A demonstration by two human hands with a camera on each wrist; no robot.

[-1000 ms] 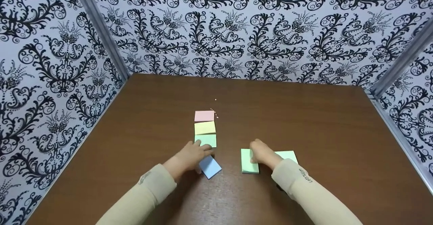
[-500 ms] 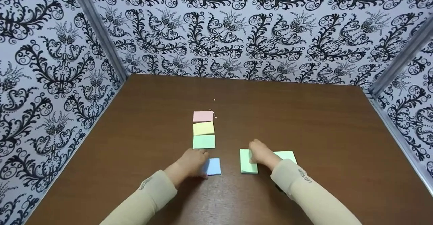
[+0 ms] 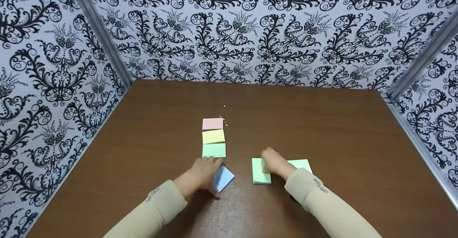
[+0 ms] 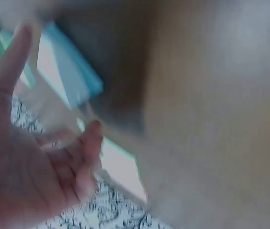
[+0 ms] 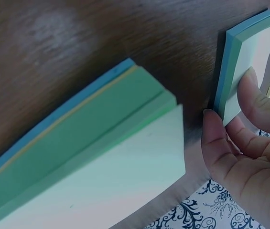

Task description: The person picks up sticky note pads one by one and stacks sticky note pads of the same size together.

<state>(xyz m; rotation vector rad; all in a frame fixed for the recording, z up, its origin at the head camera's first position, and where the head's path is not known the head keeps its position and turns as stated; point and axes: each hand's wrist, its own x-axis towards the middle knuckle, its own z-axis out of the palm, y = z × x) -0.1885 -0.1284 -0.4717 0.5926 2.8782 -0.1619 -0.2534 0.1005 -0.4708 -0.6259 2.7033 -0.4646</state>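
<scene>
Blue pad (image 3: 224, 178) mid tabletop (image 3: 322, 116), well off far edge; likely light, stiffish, take by opposite sides. Squarish, no clear long axis; cornerwise, one corner toward right edge. Left hand (image 3: 203, 173) half open around it; blur, can't tell if gripped. Right hand (image 3: 275, 161) pinches green pad (image 3: 261, 179), thumb on top sheet; long axis runs toward far edge, sheets may slip.

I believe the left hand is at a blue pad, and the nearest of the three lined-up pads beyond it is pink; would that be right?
Not quite: the head view shows that the nearest of the three is the green pad, not a pink one. The left hand is indeed at the blue pad.
</scene>
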